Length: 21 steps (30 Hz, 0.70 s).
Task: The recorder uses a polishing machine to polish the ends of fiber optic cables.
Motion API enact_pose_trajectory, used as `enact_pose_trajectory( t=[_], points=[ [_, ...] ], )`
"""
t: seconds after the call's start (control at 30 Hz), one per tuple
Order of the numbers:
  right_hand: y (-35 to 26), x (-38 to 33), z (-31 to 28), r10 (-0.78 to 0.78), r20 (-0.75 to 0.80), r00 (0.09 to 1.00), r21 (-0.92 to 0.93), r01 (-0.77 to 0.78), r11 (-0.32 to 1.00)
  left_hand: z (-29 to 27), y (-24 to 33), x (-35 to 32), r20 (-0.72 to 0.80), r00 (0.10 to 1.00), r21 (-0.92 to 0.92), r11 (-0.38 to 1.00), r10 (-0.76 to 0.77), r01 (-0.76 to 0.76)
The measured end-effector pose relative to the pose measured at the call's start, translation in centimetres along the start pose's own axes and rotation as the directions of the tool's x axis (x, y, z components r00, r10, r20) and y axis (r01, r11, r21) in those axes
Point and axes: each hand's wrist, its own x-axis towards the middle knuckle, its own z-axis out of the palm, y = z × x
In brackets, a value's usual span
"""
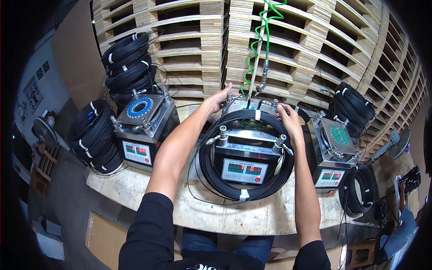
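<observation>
red digits (254, 169), small print (247, 164) on machine panels (245, 181)

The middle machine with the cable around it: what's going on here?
A person's left hand is at the far left corner of the middle machine on the bench, the right hand at its far right corner. A coil of black cable passes over its top and around its lit front panel. Similar machines, untouched, stand on its left and right.

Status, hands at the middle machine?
Left hand by rear-left clamp post; right hand by rear-right post. Black cable coil ringing display panel. Green air hose hanging behind.
</observation>
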Motion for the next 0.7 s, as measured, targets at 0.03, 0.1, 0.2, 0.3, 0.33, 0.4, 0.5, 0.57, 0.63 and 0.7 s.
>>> enact_pose_trajectory(
  t=[0.03, 0.1, 0.2, 0.3, 0.33, 0.4, 0.5, 0.57, 0.63, 0.7],
  points=[
    [0.4, 0.1, -0.1, -0.015, 0.001, 1.000, -0.022, 0.015, 1.000, -0.2, 0.2, -0.6, 0.049, 0.994, 0.024, 0.995, -0.096, 0.094],
    [1.1, 0.5, 0.1, -0.027, 0.009, 1.000, -0.034, 0.027, 0.999, -0.9, 0.4, -2.1, 0.119, 0.988, 0.063, 0.994, -0.095, 0.088],
    [1.6, 0.6, -0.5, -0.072, -0.062, 0.995, -0.012, 0.072, 0.997, 0.1, 1.3, -8.2, -0.107, 0.974, 0.206, 0.963, 0.201, -0.176],
    [1.3, 0.7, -0.3, -0.118, -0.075, 0.990, -0.113, 0.110, 0.988, -0.4, -0.2, -15.1, -0.169, 0.655, 0.559, 0.619, 0.737, -0.552],
    [2.3, 1.1, -1.6, -0.137, -0.107, 0.985, -0.160, 0.118, 0.980, 1.9, -0.6, -17.8, -0.136, 0.621, 0.639, 0.548, 0.772, -0.541],
    [3.1, 1.6, -2.6, -0.196, -0.147, 0.970, -0.210, 0.163, 0.964, 4.6, -0.8, -24.8, -0.018, 0.560, 0.790, 0.355, 0.829, -0.501],
    [1.6, 0.6, -1.4, -0.154, -0.171, 0.973, -0.157, 0.127, 0.979, 3.5, -1.8, -27.6, 0.264, 0.406, 0.886, -0.054, 0.875, -0.461],
    [1.0, 0.0, -1.4, -0.062, -0.181, 0.981, -0.051, 0.054, 0.997, 2.6, -1.8, -27.7, 0.459, 0.463, 0.873, -0.288, 0.758, -0.394],
    [0.7, -0.7, -1.9, -0.058, -0.177, 0.983, -0.032, 0.053, 0.998, 2.6, -1.9, -27.5, 0.513, 0.459, 0.849, -0.351, 0.725, -0.394],
    [1.1, -2.7, -2.4, -0.266, -0.141, 0.954, -0.232, 0.230, 0.945, 2.7, -2.5, -27.4, 0.521, 0.509, 0.853, -0.416, 0.685, -0.314]
  ],
)
